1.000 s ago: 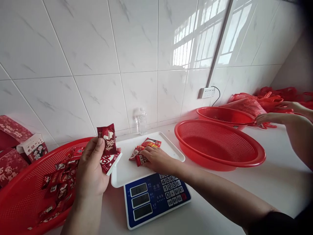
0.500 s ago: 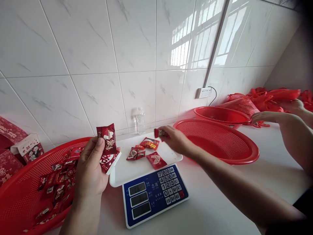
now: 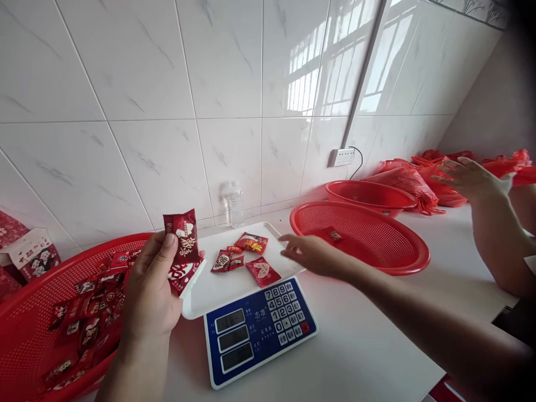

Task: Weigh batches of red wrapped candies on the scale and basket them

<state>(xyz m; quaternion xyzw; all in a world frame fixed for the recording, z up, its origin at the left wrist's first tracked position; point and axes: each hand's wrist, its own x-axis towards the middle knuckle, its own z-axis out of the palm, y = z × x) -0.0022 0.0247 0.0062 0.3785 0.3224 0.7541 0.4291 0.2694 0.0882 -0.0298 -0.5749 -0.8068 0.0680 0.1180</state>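
My left hand is closed on candy packets beside the scale: a dark red packet stands upright under the thumb, with a red-and-white packet below it. Above the right edge of the white scale tray is my right hand, its fingers stretched out and nothing visible in them. Several wrapped candies lie on the tray, among them a bright red packet and a red packet with a pale heart. One small packet lies in the red basket to the right.
A red basket of mixed candies stands at left, with printed boxes behind it. The blue scale panel faces me. A clear bottle stands by the wall. At right are another red basket, red bags and another person's hand.
My right hand has let go of a small packet, and one now lies in the right basket. The other person's hand has lifted off the far basket. The view has shifted slightly.
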